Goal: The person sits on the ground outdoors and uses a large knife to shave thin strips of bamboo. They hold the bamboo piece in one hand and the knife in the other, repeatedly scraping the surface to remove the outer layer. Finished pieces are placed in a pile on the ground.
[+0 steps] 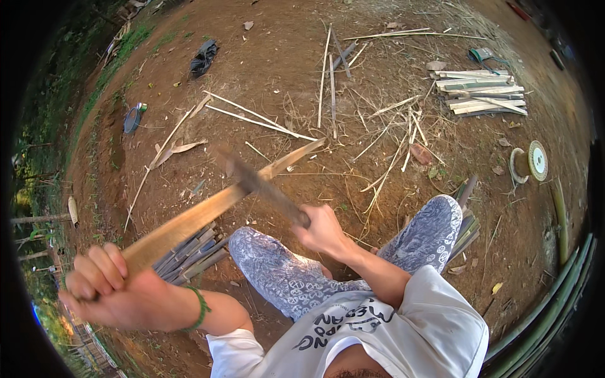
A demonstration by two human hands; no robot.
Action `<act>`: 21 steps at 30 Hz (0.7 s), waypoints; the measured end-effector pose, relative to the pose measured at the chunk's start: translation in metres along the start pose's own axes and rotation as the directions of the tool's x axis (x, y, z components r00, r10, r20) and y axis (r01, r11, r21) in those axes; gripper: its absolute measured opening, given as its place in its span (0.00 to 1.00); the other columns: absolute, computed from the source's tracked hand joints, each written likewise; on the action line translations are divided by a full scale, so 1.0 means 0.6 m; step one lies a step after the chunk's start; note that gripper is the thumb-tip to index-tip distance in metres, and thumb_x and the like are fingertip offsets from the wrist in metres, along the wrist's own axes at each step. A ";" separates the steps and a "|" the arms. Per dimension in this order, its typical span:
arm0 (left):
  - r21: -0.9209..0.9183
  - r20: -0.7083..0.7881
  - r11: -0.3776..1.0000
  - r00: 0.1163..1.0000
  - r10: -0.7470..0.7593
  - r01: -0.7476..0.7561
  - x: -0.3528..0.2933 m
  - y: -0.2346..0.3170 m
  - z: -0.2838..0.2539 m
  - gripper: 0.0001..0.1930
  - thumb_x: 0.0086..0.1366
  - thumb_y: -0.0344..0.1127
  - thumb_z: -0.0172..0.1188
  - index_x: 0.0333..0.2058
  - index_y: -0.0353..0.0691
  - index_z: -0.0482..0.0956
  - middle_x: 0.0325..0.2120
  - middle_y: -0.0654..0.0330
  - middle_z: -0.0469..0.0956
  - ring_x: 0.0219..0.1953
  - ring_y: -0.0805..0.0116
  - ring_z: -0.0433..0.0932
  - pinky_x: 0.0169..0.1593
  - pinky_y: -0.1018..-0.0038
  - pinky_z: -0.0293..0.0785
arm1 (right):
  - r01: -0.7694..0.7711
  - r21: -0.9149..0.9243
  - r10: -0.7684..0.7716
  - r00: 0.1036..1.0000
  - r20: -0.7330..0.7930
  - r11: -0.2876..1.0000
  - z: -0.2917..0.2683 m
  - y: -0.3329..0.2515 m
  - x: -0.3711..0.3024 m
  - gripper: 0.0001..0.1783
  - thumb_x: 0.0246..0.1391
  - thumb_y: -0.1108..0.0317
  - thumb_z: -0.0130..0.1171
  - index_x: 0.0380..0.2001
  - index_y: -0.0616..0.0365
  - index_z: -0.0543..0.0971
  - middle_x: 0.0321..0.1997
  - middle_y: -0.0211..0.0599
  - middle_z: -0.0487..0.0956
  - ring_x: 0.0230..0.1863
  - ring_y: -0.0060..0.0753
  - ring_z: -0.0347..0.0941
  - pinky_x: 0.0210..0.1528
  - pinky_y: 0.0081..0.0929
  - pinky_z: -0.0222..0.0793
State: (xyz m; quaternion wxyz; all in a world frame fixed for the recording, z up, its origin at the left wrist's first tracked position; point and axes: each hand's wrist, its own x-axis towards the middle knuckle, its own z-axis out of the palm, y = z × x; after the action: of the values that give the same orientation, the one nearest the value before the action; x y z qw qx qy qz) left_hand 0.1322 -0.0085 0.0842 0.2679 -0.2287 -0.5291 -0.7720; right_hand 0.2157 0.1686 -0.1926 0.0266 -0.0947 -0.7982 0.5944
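My left hand (120, 286), wearing a green cord bracelet at the wrist, is closed round the near end of a long tan split bamboo slat (195, 217). The slat slants up and away to the right, narrowing toward its far tip. In my right hand (324, 234) is a long, dark, knife-like tool (271, 192), blurred by motion. It crosses over the slat around the slat's middle; whether the two touch I cannot tell. Below the slat, by my left knee, lies a bundle of bamboo pieces (192, 255).
Cut bamboo slats (482, 91) are stacked at the far right, near a wire spool (537, 160). Thin strips (261, 120) and shavings litter the dirt ahead. Green bamboo poles (548, 321) lie at the lower right. A black plastic bag (203, 58) rests at the far left.
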 end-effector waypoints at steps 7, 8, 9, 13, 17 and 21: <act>-0.073 0.053 0.997 0.999 0.012 -0.009 -0.043 0.014 0.026 0.20 0.72 0.42 0.46 0.19 0.49 0.58 0.13 0.69 0.53 0.14 0.78 0.49 0.21 0.78 0.49 | -0.226 -0.103 0.217 0.972 -0.090 0.969 -0.011 0.047 0.007 0.11 0.41 0.68 0.58 0.23 0.69 0.78 0.18 0.57 0.75 0.20 0.50 0.77 0.29 0.43 0.71; -0.120 0.090 0.993 0.996 0.000 0.011 -0.040 0.016 0.018 0.20 0.72 0.42 0.45 0.19 0.49 0.58 0.13 0.69 0.53 0.14 0.78 0.49 0.21 0.78 0.48 | -0.229 -0.041 0.226 0.972 -0.066 0.973 -0.015 0.021 -0.002 0.10 0.40 0.69 0.58 0.22 0.68 0.78 0.17 0.57 0.75 0.21 0.51 0.77 0.30 0.45 0.70; -0.166 0.126 0.986 0.992 -0.011 0.032 -0.038 0.018 0.011 0.20 0.73 0.43 0.45 0.19 0.49 0.57 0.13 0.69 0.53 0.14 0.78 0.49 0.21 0.77 0.48 | -0.114 -0.010 0.113 0.993 -0.038 0.993 -0.010 0.004 -0.021 0.12 0.43 0.66 0.58 0.28 0.64 0.82 0.22 0.57 0.79 0.27 0.58 0.79 0.35 0.46 0.76; -0.057 0.033 0.998 0.999 0.004 -0.002 -0.057 0.025 0.037 0.22 0.73 0.45 0.46 0.18 0.50 0.56 0.12 0.70 0.53 0.13 0.78 0.50 0.21 0.79 0.50 | -0.037 -0.116 0.019 0.988 -0.156 0.993 0.003 0.075 -0.003 0.09 0.46 0.69 0.58 0.27 0.62 0.83 0.22 0.53 0.80 0.25 0.54 0.80 0.32 0.44 0.76; -0.041 0.041 0.999 0.999 0.016 -0.014 -0.069 0.020 0.056 0.23 0.73 0.46 0.45 0.17 0.50 0.56 0.12 0.70 0.52 0.13 0.78 0.49 0.21 0.79 0.49 | -0.345 -0.179 0.323 0.936 -0.138 0.921 -0.009 0.118 0.033 0.11 0.44 0.66 0.59 0.29 0.62 0.84 0.24 0.56 0.81 0.27 0.57 0.81 0.35 0.47 0.77; -0.063 0.054 0.998 0.998 0.027 -0.024 -0.074 0.005 0.056 0.23 0.74 0.45 0.45 0.17 0.50 0.55 0.13 0.70 0.50 0.15 0.78 0.48 0.21 0.77 0.47 | -0.005 -0.120 -0.005 0.997 -0.081 0.993 0.003 0.050 0.003 0.10 0.41 0.66 0.59 0.25 0.62 0.82 0.22 0.57 0.79 0.25 0.60 0.79 0.33 0.47 0.76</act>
State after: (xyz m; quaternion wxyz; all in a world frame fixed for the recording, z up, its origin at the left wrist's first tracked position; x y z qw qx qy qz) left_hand 0.1698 0.0296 0.0694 0.2558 -0.2648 -0.5091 -0.7780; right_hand 0.2173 0.1754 -0.2216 0.0530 -0.1202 -0.8307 0.5410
